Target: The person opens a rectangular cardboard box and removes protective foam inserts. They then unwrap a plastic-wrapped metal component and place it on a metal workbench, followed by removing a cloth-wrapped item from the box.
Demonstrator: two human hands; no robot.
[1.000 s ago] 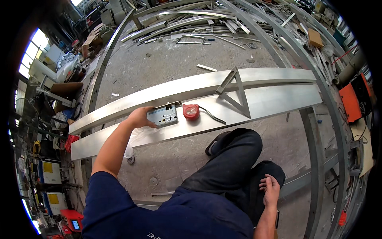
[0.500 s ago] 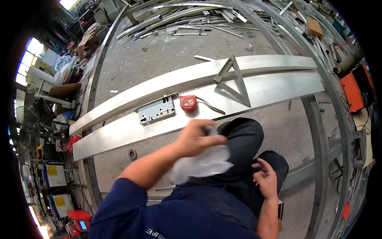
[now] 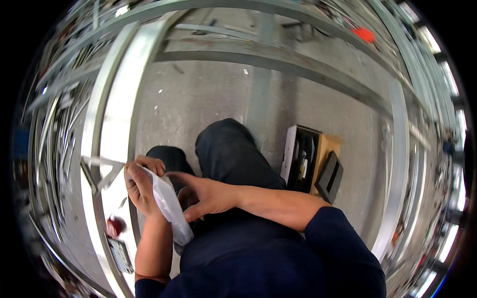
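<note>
Two bare hands, one bag between them. Left hand (image 3: 141, 188): forearm rising from the lower edge, wrist nearly straight, fingers and thumb closed on the upper end of a white plastic bag (image 3: 171, 206), which slants down toward the lap. Right hand (image 3: 208, 196): elbow bent, forearm laid across the body from the right, palm turned toward the bag; thumb and fingers parted in a wide curve, fingertips at the bag's upper edge, contact with it uncertain.

One pale metal profile (image 3: 119, 104), long, to the left of the hands. On it: one triangular square (image 3: 89, 180), near the left hand; one red tape measure (image 3: 114, 227); one grey metal case (image 3: 120, 256), just beside the tape. One open box (image 3: 288, 154), on the floor, right of the knees, dark contents.
</note>
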